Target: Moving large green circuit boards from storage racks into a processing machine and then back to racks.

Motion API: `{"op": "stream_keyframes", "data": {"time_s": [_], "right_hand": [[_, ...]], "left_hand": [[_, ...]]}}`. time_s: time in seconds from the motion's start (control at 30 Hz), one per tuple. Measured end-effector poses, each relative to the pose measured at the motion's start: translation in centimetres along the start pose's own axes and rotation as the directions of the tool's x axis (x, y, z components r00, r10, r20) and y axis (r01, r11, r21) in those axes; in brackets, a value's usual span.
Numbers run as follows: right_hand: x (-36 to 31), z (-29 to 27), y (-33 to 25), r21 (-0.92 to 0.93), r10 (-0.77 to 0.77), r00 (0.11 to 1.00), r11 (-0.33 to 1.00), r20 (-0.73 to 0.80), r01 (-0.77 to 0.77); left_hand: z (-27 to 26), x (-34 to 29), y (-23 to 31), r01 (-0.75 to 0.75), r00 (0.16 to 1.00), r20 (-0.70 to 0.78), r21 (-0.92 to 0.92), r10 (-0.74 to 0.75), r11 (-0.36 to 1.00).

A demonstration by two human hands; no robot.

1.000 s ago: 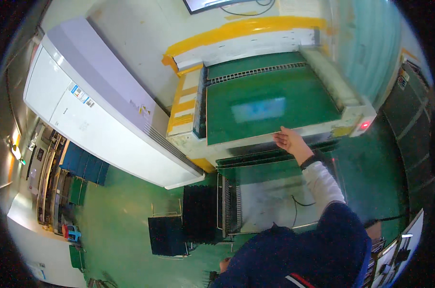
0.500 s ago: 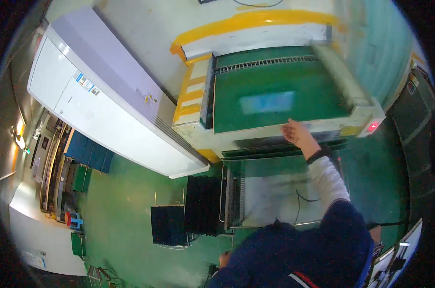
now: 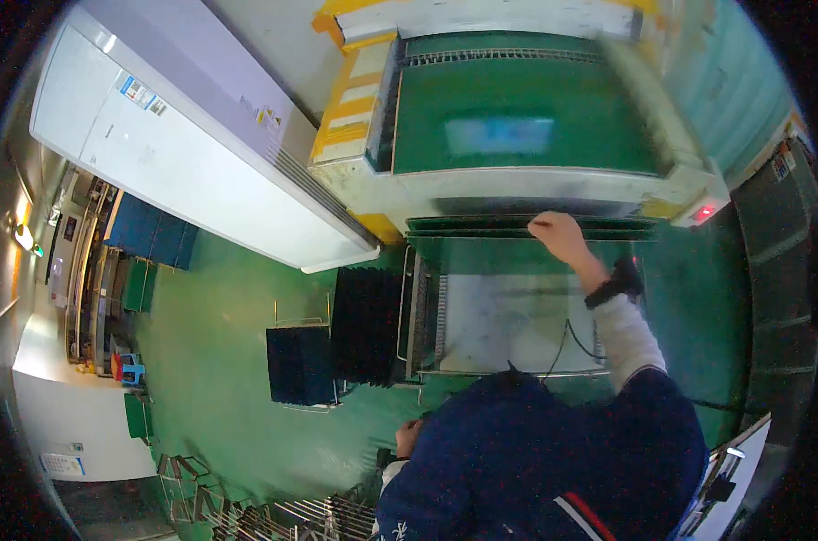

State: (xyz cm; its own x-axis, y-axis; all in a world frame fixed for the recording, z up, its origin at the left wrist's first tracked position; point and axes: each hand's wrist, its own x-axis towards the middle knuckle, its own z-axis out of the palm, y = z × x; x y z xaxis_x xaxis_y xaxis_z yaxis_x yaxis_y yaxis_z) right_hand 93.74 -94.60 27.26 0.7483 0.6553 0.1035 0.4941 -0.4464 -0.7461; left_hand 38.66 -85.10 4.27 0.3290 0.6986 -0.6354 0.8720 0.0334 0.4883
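My right hand (image 3: 560, 238), reaching forward with a dark band on its wrist, is over the top edges of several thin dark green panels (image 3: 463, 225) standing in a rack. Its fingers are curled closed; whether they pinch a panel edge cannot be made out. Just beyond lies a large flat green panel (image 3: 517, 95) in the pale machine (image 3: 517, 186), with a bright reflection on it. Below my body's left side, my left hand (image 3: 407, 438) hangs low, partly covered by my dark blue clothing, its fingers not clear.
The wire-sided rack (image 3: 418, 311) stands in front of the machine, a dark cable (image 3: 567, 338) across it. Left of it are black ribbed racks (image 3: 364, 325). A tall white cabinet (image 3: 174, 149) leans across the left in this view. Metal frames (image 3: 328, 514) stand at the lower left.
The view has shifted, and the scene sits higher. My right hand has come back from the machine's front edge to the standing panels, its fingers more curled. More of my left hand shows.
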Motion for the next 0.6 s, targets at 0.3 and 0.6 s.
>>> {"op": "stream_keyframes", "data": {"time_s": [0.3, 0.6], "right_hand": [[-2.4, 1.0, -0.9, -0.452, -0.184, 0.982, 0.881, -0.047, 0.143], [-0.6, 4.1, 8.3, -0.625, -0.167, 0.957, 0.728, 0.238, 0.282]], "left_hand": [[-0.1, -1.6, 0.7, 0.091, 0.995, -0.023, -0.133, -0.095, 0.987], [4.1, -0.8, -6.1, 0.016, 0.999, -0.031, -0.403, -0.031, 0.915]]}}
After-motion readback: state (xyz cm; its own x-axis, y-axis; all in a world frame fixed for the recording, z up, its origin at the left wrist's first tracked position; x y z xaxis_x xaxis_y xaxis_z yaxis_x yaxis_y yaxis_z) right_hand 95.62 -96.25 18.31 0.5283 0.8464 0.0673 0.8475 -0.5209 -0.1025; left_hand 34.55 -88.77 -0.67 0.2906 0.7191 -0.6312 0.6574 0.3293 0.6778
